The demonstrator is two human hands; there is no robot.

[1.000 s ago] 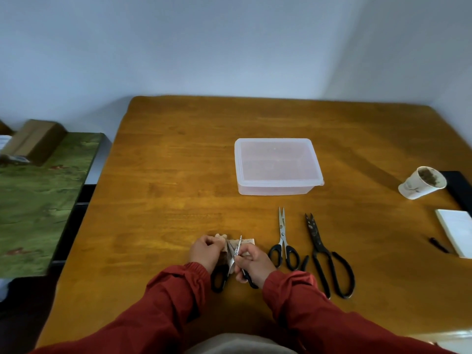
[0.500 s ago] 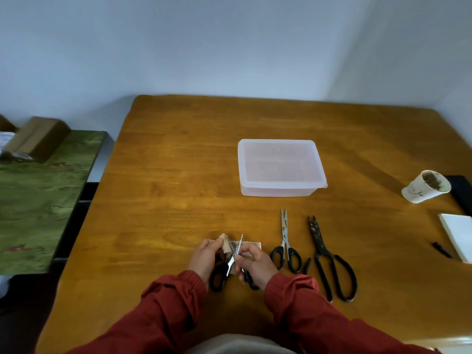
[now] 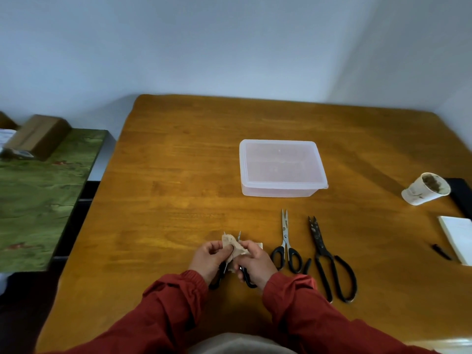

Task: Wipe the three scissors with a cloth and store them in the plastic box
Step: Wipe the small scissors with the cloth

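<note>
Nearest you, both hands work the first scissors (image 3: 245, 276). Your left hand (image 3: 208, 256) has its fingers curled, pinching the cloth (image 3: 233, 245). Your right hand (image 3: 255, 261) curls round a black handle loop, thumb up by the cloth. Change from half a second back: the blades were bare between your hands and now the cloth is bunched over them, with only the tip poking out. So wiping of pair one is under way, not done.

Just right of your right hand lies the second scissors (image 3: 286, 241), flat on the table (image 3: 178, 187), blades pointing away. Beside it lies the big dark scissors (image 3: 321, 251), blades looking dirty. Neither has moved or been touched.

Farther out, the plastic box (image 3: 278, 191) sits beyond the scissor tips, apparently lidded, with nothing visible inside. Storage hasn't started, and the lid likely has to come off first.

Far right: a paper cup (image 3: 425, 189), a white pad (image 3: 457, 236) and a small black pen-like thing (image 3: 440, 251).
</note>
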